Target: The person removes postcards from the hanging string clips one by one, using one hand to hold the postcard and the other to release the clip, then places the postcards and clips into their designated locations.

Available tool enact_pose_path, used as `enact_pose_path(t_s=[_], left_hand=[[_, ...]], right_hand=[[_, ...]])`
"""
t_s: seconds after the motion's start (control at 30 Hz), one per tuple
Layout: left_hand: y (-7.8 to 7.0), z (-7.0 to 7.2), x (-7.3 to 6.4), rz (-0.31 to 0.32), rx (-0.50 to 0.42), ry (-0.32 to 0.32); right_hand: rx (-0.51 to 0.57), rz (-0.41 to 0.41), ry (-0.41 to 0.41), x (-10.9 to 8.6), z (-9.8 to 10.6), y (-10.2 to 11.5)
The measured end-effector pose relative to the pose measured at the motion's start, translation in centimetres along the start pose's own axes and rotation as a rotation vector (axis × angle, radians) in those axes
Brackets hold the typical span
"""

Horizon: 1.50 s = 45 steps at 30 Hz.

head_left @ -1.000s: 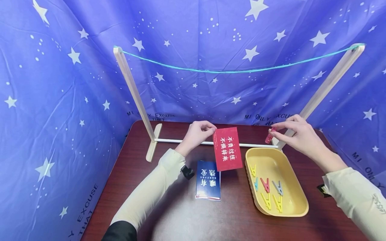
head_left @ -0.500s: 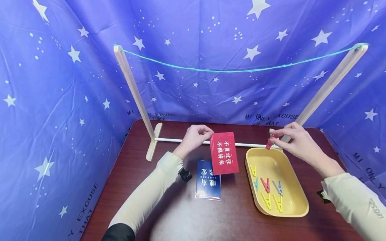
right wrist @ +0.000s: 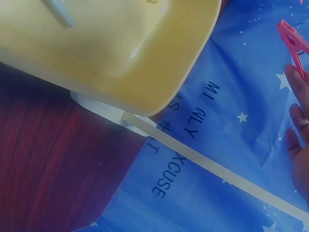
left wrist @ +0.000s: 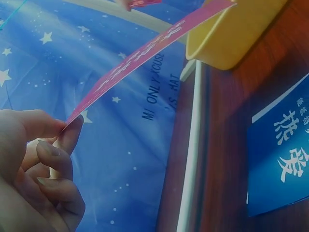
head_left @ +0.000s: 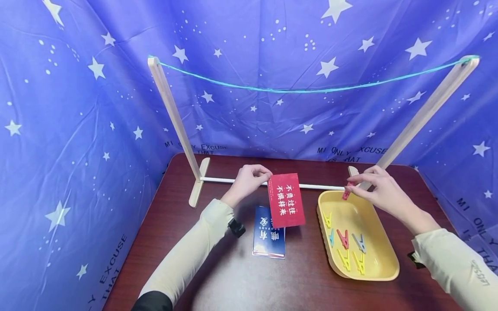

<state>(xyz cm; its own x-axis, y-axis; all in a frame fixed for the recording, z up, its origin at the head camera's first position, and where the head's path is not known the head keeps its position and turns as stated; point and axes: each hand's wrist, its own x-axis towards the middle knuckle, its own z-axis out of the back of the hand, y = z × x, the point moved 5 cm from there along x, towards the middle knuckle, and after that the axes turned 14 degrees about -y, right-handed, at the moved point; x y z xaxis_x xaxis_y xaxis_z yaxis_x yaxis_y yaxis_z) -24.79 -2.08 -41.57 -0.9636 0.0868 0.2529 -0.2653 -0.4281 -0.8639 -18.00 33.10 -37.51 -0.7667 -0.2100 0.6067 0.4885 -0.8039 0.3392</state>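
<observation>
Between thumb and forefinger my left hand (head_left: 249, 181) pinches the upper left corner of a red card (head_left: 288, 201) with white lettering. The card hangs over a small stack of blue cards (head_left: 268, 242) on the table and partly covers it in the head view. In the left wrist view the red card (left wrist: 140, 60) slants away from the fingertips. My right hand (head_left: 383, 185) holds a red clothespin (head_left: 347, 192) by its end, above the far rim of a yellow tray (head_left: 383, 242). The clothespin (right wrist: 292, 41) shows at the edge of the right wrist view.
Several clothespins (head_left: 344, 239), yellow, red, grey and blue, lie in the tray. Behind the hands stands a wooden frame, its left post (head_left: 171, 112) and right post (head_left: 428, 112) joined by a slack turquoise string (head_left: 280, 90) above and a white rod (head_left: 218, 180) low down.
The left hand has lowered slightly and moved left with the red card. The right hand has come down a little toward the tray's far rim, still holding the clothespin.
</observation>
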Motion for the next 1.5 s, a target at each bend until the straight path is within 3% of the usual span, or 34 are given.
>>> enact_pose_path(t_s=[0.4, 0.73, 1.2, 1.5], left_hand=[[1.1, 0.0, -0.7, 0.027, -0.021, 0.01], [2.3, -0.1, -1.1, 0.025, 0.015, 0.032], [4.3, -0.9, -2.0, 0.055, 0.002, 0.077], [5.1, -1.1, -2.3, 0.089, -0.01, 0.073]], right_hand=[[0.014, -0.022, 0.027, -1.7, -1.2, -0.9], [-0.007, -0.06, 0.036, -2.7, -1.6, -1.8], [-0.044, -0.12, 0.128, -3.9, -2.2, -2.2], [-0.049, -0.111, 0.147, -4.4, -2.6, -2.6]])
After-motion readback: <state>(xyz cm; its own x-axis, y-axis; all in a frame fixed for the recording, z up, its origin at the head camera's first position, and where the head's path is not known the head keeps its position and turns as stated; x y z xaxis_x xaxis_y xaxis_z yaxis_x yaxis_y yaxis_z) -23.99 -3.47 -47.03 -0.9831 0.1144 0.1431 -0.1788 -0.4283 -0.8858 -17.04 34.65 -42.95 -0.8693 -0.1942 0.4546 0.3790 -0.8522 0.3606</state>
